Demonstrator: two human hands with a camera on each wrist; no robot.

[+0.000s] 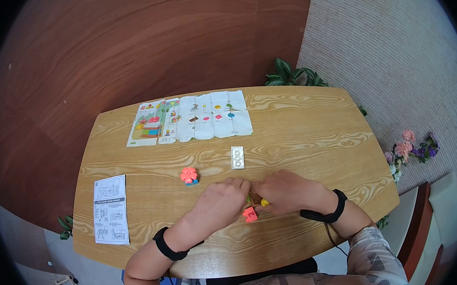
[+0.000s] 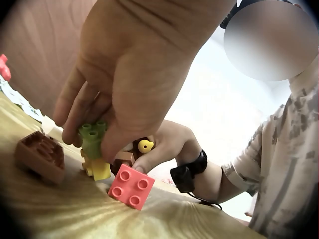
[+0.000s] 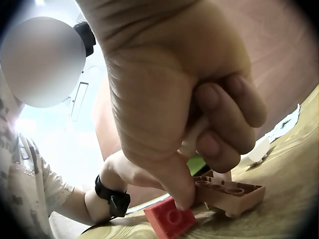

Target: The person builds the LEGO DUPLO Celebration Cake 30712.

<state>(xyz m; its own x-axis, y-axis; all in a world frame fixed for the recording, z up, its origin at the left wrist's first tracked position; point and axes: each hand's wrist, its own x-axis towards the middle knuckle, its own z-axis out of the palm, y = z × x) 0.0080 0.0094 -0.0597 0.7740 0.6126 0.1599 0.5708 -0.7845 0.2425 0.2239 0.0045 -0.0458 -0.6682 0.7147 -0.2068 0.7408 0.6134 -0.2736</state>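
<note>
Green brick [image 2: 92,140], just above a yellow brick [image 2: 101,170] towards the worktop's [image 1: 220,257] near edge, is pinched by the left hand [image 1: 223,198], perhaps for steadiness, leaving its studs uncovered. The right hand [image 1: 286,191] has curled fingers; whether they grip the round yellow piece [image 1: 265,202], I cannot tell. Nearby, the red brick [image 1: 250,214] shows its "2" upward.

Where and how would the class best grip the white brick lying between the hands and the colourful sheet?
Best pinch the white brick by its two long side walls, near the middle, coming straight down from above. It lies flat, longer than it is wide, and nothing touches those sides, so both look reachable.
</note>
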